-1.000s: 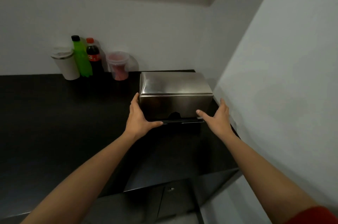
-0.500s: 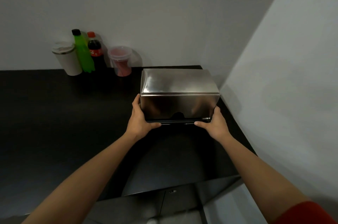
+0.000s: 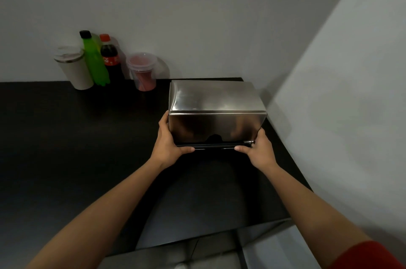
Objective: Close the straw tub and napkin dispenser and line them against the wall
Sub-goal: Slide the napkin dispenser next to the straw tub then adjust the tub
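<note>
Both hands grip the napkin dispenser, a shiny steel box that sits on the dark surface in the far right corner, its lid down. The left hand wraps the box's lower left corner, its thumb lying along the bottom front edge and the rest of its fingers clamped against the left side, mostly out of sight behind the metal. The right hand does the same at the lower right corner, thumb pointing inward along the bottom edge, fingers clamped on the right side. The two thumbs point toward each other with a stretch of the dark bottom lip between them. The dispenser's back edge looks close to the rear wall, though I cannot tell whether it touches; its right side stands near the side wall.

To the left of the dispenser, against the rear wall, stands the straw tub, a clear round container with a lid on top and something red inside. Further left come a cola bottle with a red cap, a green bottle with a black cap touching it, and a pale tumbler with a lid. These four stand in a row, close together, apart from the dispenser

A red sleeve shows at the right arm, low in the frame
</note>
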`<state>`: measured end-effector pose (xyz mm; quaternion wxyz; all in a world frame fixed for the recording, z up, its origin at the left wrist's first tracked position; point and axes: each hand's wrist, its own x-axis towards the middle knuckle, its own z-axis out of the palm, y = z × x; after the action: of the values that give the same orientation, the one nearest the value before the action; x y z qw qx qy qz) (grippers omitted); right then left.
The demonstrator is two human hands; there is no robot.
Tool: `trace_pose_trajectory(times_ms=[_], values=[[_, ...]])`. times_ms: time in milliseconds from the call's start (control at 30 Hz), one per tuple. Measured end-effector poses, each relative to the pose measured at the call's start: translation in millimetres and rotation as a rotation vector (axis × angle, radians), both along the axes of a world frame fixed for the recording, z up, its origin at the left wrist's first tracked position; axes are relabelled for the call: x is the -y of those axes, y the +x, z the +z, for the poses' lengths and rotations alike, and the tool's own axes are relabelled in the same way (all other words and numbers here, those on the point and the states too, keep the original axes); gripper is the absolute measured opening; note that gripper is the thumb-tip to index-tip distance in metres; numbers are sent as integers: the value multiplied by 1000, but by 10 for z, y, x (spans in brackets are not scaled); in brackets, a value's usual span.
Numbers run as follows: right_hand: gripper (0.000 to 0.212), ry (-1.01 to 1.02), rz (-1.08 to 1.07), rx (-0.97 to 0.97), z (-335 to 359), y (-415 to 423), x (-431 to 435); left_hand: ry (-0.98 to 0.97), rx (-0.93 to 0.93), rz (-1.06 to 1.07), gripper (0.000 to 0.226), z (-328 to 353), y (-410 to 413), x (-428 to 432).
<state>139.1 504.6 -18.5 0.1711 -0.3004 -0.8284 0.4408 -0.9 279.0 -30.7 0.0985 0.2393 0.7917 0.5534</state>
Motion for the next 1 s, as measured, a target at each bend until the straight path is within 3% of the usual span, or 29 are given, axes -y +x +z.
trace_pose_trajectory(times_ms=[1000], values=[[64, 29, -42, 26, 50, -1229, -286, -11, 5, 15, 125, -34, -1206, -330]])
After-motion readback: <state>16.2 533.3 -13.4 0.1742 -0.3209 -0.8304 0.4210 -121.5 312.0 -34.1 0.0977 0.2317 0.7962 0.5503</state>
